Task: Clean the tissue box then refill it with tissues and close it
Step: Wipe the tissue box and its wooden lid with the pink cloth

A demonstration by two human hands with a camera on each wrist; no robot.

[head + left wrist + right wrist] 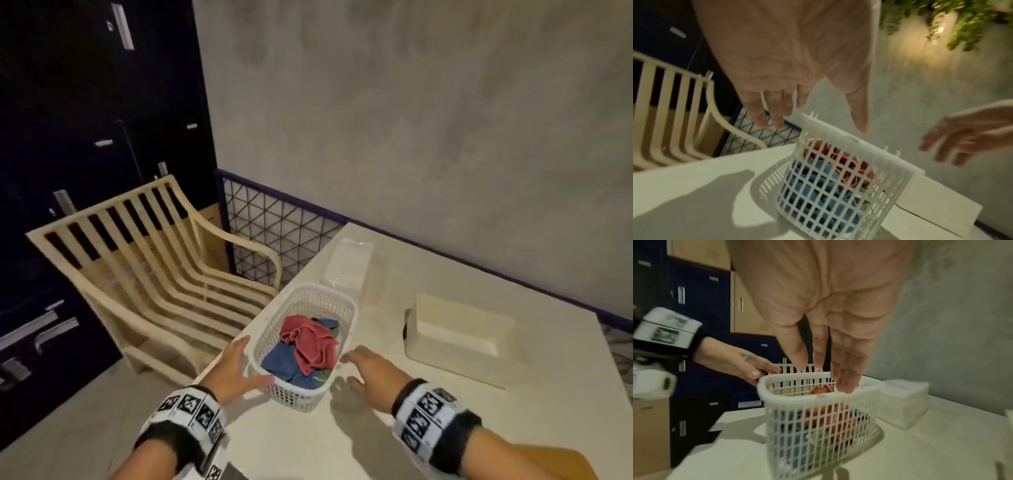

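A cream tissue box (455, 337) lies on the white table (428, 428) at the right; its corner (937, 199) shows behind the basket in the left wrist view. A clear pack of white tissues (347, 265) (904, 404) lies at the table's far left. A white mesh basket (329, 301) (838, 191) (818, 418) holds red and blue cloths (308, 342). My left hand (236, 366) (809, 105) (744, 365) is open beside the basket's left side. My right hand (363, 370) (830, 369) (953, 142) is open at its right rim, fingers straight.
A cream slatted chair (154, 274) stands left of the table, close to its edge. Dark lockers (68, 137) fill the left. A black wire grid (274, 233) and a grey wall (411, 120) lie behind the table.
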